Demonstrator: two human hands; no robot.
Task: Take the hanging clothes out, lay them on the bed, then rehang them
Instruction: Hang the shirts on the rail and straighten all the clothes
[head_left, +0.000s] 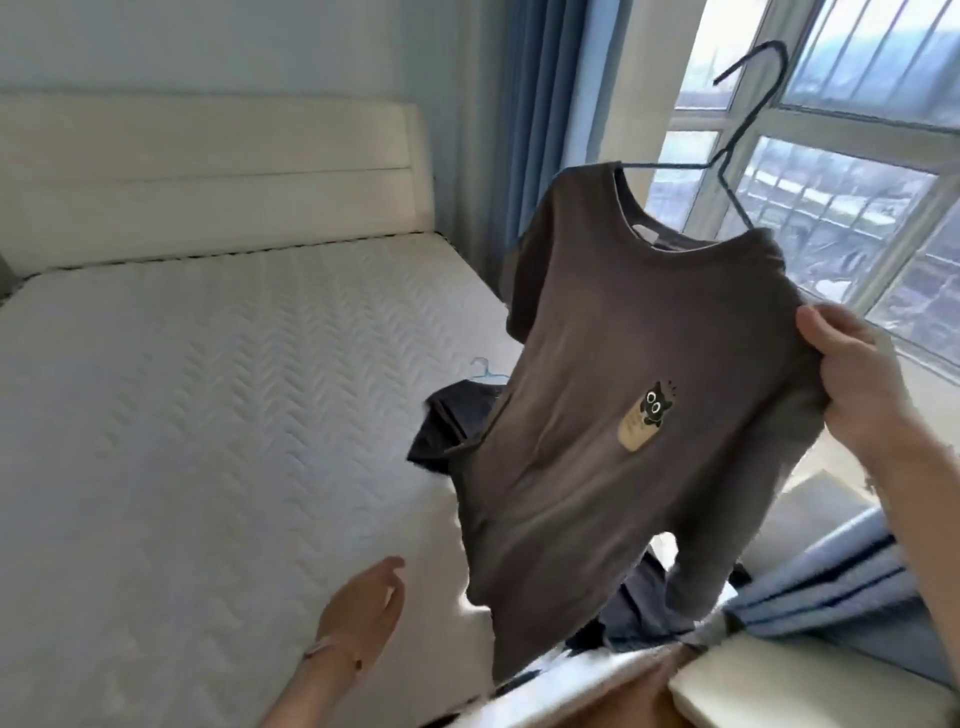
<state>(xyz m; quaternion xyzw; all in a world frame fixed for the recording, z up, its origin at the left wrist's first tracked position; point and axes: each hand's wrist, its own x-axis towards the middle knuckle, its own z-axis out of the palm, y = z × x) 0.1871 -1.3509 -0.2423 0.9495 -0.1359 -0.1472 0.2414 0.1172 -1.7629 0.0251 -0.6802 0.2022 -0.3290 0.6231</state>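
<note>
Brown cat-print T-shirt (613, 374) on black hanger (727, 156), tilted above bed (208, 389).

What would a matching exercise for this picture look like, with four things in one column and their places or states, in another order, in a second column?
Column A
1 grey T-shirt
2 dark garment
3 left hand
4 black hanger

Column B
a lies on the mattress
b open, holds nothing
c gripped by the right hand
d hook free, in front of the window

Pairs: 1-c, 2-a, 3-b, 4-d
</note>
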